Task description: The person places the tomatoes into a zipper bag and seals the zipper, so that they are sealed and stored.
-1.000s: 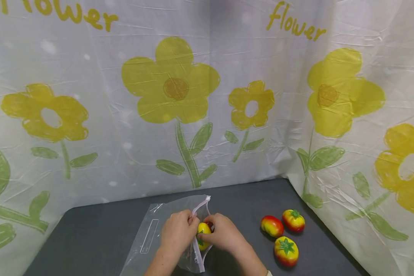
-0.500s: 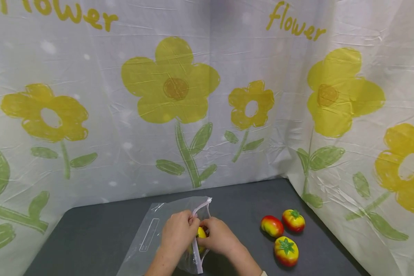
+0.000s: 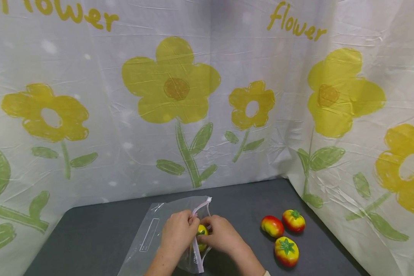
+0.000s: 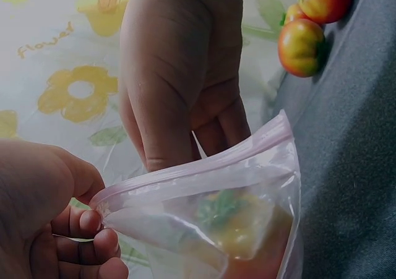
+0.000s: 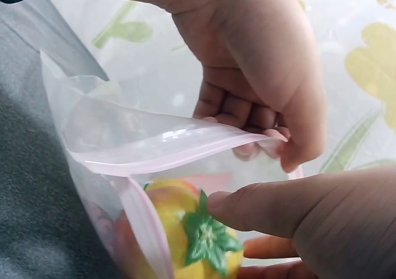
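A clear zip bag (image 3: 151, 245) with a pale pink zip strip lies on the dark table, its mouth parted toward the right. My left hand (image 3: 179, 232) pinches the bag's edge between thumb and fingers. At the mouth, my right hand (image 3: 222, 232) grips a yellow-and-red toy tomato (image 5: 204, 239), its thumb lying by the green star-shaped leaves. That hand's fingertips are inside the bag, partly hidden. Through the film in the left wrist view, a blurred tomato (image 4: 241, 229) shows; whether the bag holds more than one I cannot tell.
To the right on the table (image 3: 241, 199) sit three more toy tomatoes: one on its side (image 3: 272, 226), one behind it (image 3: 293, 220), one nearer with leaves up (image 3: 286, 251). A white curtain (image 3: 103, 153) printed with yellow flowers borders the table at the back and right.
My right hand has moved slightly left with the tomato, further into the bag's mouth, and less of the tomato shows than a second ago. My left hand stays on the bag's edge.
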